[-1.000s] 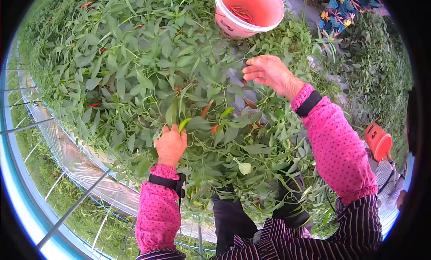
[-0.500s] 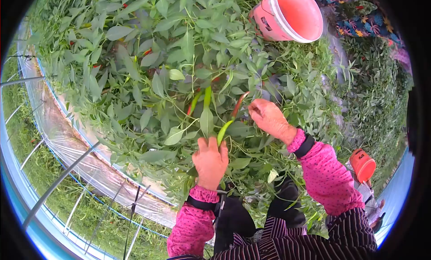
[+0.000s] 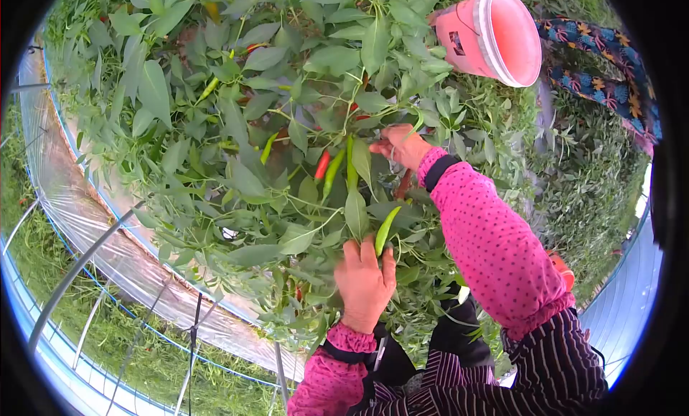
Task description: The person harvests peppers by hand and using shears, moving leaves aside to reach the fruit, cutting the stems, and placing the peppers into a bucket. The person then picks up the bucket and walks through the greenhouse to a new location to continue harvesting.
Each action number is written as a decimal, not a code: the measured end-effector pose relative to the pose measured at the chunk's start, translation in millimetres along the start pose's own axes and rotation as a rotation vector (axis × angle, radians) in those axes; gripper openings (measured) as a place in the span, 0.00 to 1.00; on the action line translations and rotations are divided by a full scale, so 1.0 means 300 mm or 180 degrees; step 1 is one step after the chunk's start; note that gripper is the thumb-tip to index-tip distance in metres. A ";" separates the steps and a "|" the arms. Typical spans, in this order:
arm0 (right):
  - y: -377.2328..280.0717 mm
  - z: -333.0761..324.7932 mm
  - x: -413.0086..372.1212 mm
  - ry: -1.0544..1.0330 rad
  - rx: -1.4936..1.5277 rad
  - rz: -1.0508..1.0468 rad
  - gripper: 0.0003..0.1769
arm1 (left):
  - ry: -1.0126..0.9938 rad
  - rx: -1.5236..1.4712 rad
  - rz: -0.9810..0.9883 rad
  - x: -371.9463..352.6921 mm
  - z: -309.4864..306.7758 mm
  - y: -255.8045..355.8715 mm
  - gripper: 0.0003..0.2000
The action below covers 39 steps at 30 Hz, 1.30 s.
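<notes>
My left hand is low in the pepper plants, with a light green chili pepper rising from between its fingers and thumb. Farther up, my right hand reaches left into the leaves, its fingers somewhat bent and apart, with nothing visible in them. Just below it hangs a dark red chili pepper, partly covered. Left of the right hand are a bright red chili pepper, a green one and a longer green one. Leaves hide parts of these.
A pink bucket with a white rim leans among the plants at upper right, beside a dark floral-patterned cloth. Part of another orange-red bucket shows behind my right sleeve. Plastic sheeting and a metal pole run along the left.
My right hand has moved up and left, away from beside the dark red chili pepper. My left hand keeps its place by the green chili pepper. The view has shifted slightly.
</notes>
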State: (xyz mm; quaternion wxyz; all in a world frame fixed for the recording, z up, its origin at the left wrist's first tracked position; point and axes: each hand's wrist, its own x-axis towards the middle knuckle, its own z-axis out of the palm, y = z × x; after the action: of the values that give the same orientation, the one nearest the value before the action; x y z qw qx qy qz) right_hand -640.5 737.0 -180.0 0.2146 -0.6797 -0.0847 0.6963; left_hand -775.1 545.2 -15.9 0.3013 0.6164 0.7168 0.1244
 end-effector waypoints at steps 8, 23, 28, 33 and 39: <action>-0.037 -0.035 0.164 0.0949 -0.3950 -0.1592 0.15 | -0.0118 -0.0706 -0.0233 0.011 -0.013 -0.020 0.14; -0.043 -0.110 0.030 0.0170 -0.0650 -0.0176 0.32 | -0.0041 -0.0706 -0.0165 0.034 -0.010 0.003 0.14; -0.039 -0.231 0.078 -0.0346 -0.3985 -0.2523 0.23 | -0.0002 -0.0601 -0.0147 0.037 -0.008 0.028 0.14; -0.093 -0.130 -0.019 -0.0937 0.0308 -0.1678 0.11 | -0.0047 -0.0500 -0.0163 0.040 0.005 0.018 0.18; -0.157 -0.080 0.006 -0.0297 0.0767 -0.0627 0.09 | -0.0153 -0.0476 -0.0219 0.056 0.001 0.034 0.17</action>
State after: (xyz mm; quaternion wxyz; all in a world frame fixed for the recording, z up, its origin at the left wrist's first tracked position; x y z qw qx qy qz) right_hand -608.2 775.6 -164.0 0.3575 -0.6044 -0.0767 0.7078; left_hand -767.8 563.5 -15.2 0.3677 0.5699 0.7188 0.1524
